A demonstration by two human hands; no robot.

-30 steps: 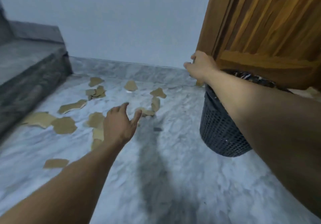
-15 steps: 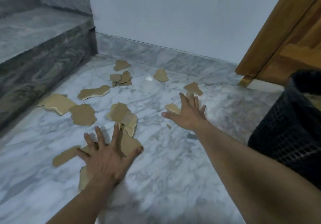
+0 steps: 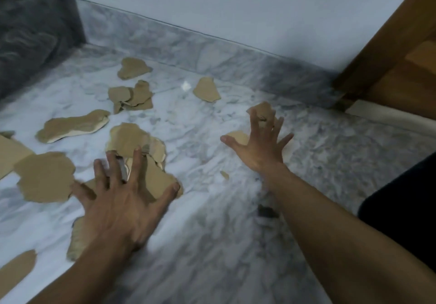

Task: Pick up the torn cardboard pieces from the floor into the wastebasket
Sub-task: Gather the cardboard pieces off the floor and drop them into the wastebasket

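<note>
Several torn brown cardboard pieces lie scattered on the white marble floor (image 3: 212, 244). My left hand (image 3: 122, 200) is spread flat over a cardboard piece (image 3: 155, 181) at the lower middle, fingers apart. A large rounded piece (image 3: 44, 178) lies just left of it, and a long piece (image 3: 73, 125) farther back. My right hand (image 3: 262, 145) is open with fingers splayed over a small piece (image 3: 238, 136), its fingertips reaching another piece (image 3: 262, 110). The black wastebasket (image 3: 405, 197) shows only as a dark edge at the right.
A grey marble step (image 3: 35, 32) rises at the far left. A white wall (image 3: 236, 8) with a marble skirting closes the back. A wooden door and frame (image 3: 389, 63) stand at the right. More cardboard pieces (image 3: 134, 67) lie near the wall.
Both hands moved forward and lower toward the floor, and the view came closer. My right hand went from near the wastebasket to the small pieces; the wastebasket slid mostly out of view.
</note>
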